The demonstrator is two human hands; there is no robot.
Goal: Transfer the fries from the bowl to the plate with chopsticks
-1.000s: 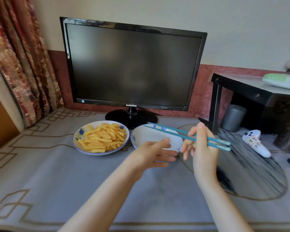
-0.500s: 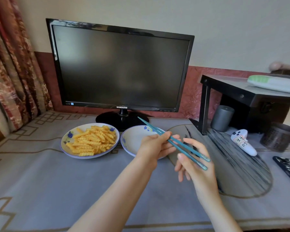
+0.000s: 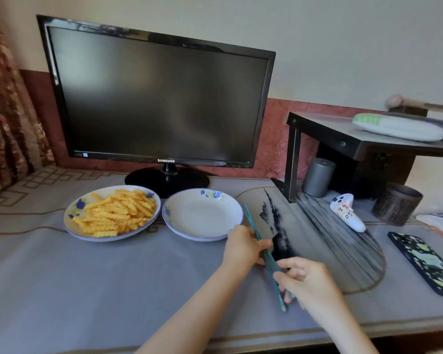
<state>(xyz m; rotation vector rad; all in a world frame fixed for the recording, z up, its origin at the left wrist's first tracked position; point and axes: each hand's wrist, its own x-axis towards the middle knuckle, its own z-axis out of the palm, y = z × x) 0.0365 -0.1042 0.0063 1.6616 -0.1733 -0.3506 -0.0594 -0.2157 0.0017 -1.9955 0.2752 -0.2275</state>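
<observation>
1. The crinkle-cut fries all lie heaped in the flowered bowl at the far left of the table. The plate, just right of the bowl and almost touching it, holds nothing.
2. The 2 teal chopsticks lie low and point away, with their tips just beside the plate's right rim and their thick ends toward the near edge.
3. The left hand has its fingers curled round the sticks at mid-length. The right hand pinches the near ends, its fingers narrow on them.
4. 1 second ago the right hand alone held the sticks high, aimed left across the plate. Since then the left hand has joined it, and the pair has swung down and round. I judge this to be a regrip to line up the tips, so no fry has crossed yet.
5. A dark Samsung monitor stands behind the dishes and a round ink-painted mat lies right of the plate. Farther right are a white controller and a phone in a patterned case.
</observation>
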